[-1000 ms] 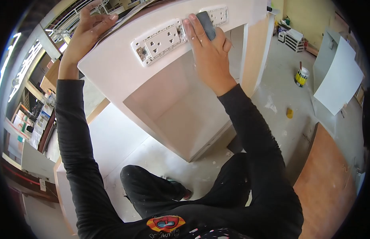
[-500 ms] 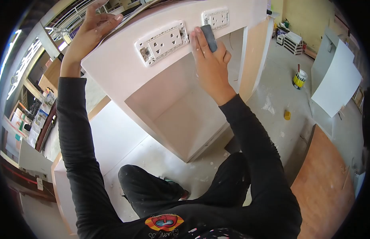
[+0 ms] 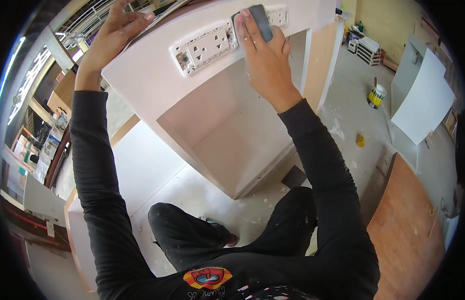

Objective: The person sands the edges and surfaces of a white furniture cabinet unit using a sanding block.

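Note:
My right hand [image 3: 267, 57] presses a dark grey piece of sandpaper [image 3: 263, 22] flat against the pale pink front panel [image 3: 142, 67] of a cabinet. The sandpaper lies between two white electrical outlets. The left outlet [image 3: 207, 47] shows whole, with its screw mounts bare; the right outlet [image 3: 278, 16] is partly covered by the sandpaper. My left hand [image 3: 112, 37] rests at the panel's upper left edge, fingers apart, with no loose object visible in it. Below the outlets opens the cabinet's recess [image 3: 232, 130].
A dark flat square [image 3: 294, 177] lies on the floor beside the cabinet. To the right stand a labelled can [image 3: 376, 96] with a stick in it, a small yellow object [image 3: 360, 140], a curved white panel [image 3: 425, 90] and a brown wooden board [image 3: 405, 215].
My right hand has moved up the panel with the sandpaper, which now covers more of the right outlet. My left hand has stayed at the edge.

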`<state>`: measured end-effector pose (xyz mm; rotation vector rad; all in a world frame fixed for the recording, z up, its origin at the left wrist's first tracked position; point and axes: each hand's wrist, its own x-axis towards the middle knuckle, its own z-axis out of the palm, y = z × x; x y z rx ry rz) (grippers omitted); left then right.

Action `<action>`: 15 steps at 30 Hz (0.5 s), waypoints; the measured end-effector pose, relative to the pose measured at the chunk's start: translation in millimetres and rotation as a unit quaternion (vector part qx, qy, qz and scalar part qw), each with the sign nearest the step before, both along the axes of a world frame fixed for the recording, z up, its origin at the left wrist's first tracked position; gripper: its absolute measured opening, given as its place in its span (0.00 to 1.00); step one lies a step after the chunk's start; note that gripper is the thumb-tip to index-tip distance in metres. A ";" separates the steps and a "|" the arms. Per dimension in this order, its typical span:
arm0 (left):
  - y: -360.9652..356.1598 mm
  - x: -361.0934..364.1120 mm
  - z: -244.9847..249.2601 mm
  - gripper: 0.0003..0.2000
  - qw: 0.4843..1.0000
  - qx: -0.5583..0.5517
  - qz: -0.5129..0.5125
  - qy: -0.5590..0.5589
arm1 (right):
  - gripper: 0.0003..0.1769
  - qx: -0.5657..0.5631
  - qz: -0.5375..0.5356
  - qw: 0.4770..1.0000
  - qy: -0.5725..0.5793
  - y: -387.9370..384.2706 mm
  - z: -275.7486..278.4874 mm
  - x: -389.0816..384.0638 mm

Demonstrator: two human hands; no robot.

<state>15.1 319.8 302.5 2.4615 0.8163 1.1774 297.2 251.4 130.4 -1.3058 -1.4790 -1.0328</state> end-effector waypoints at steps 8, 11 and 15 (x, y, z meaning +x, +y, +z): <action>-23.7 7.0 9.8 0.25 0.998 -0.017 -0.054 0.017 | 0.38 0.008 -0.037 0.999 0.025 -1.0 -18.1 -14.3; -31.6 10.3 9.6 0.26 0.999 -0.017 -0.048 0.017 | 0.38 -0.004 -0.051 0.999 0.015 -6.3 -3.2 -9.5; -40.1 13.6 7.3 0.26 0.998 -0.051 -0.036 -0.017 | 0.40 -0.001 -0.001 0.999 0.034 7.4 -45.3 -4.5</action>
